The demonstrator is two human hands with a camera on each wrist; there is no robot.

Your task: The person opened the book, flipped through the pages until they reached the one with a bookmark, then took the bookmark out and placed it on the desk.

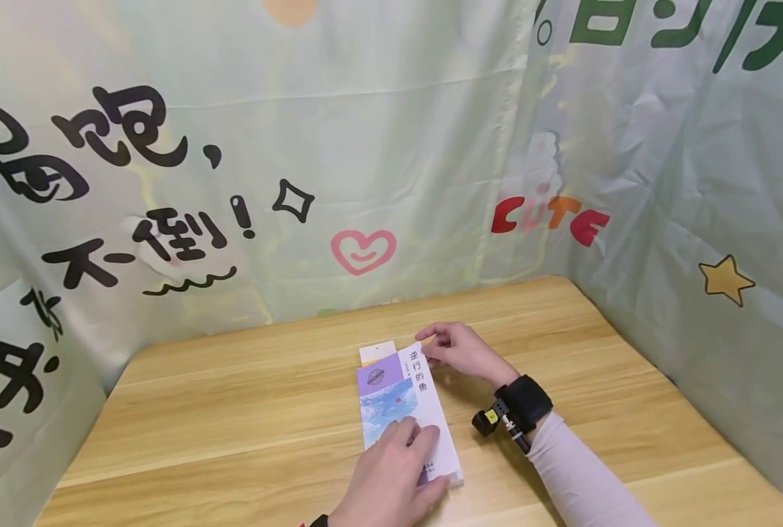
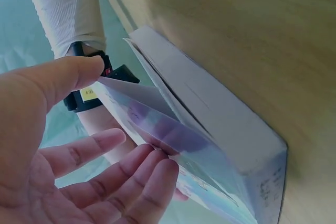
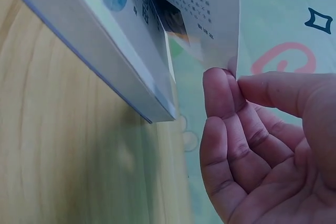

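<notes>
A book with a white, purple and sky-blue cover lies on the wooden table, its front cover raised from the pages. In the right wrist view, my right hand pinches a corner of the raised cover between thumb and fingertips; the head view has this right hand at the book's far right corner. My left hand lies over the near part of the cover. Seen from the left wrist, the left hand's loosely bent fingers touch the cover, the thumb close to its edge. A pale card sticks out past the book's far end.
The wooden table extends around the book on all sides. Printed cloth hangs behind the table and along both sides. A black wrist strap with a small camera sits on the right wrist.
</notes>
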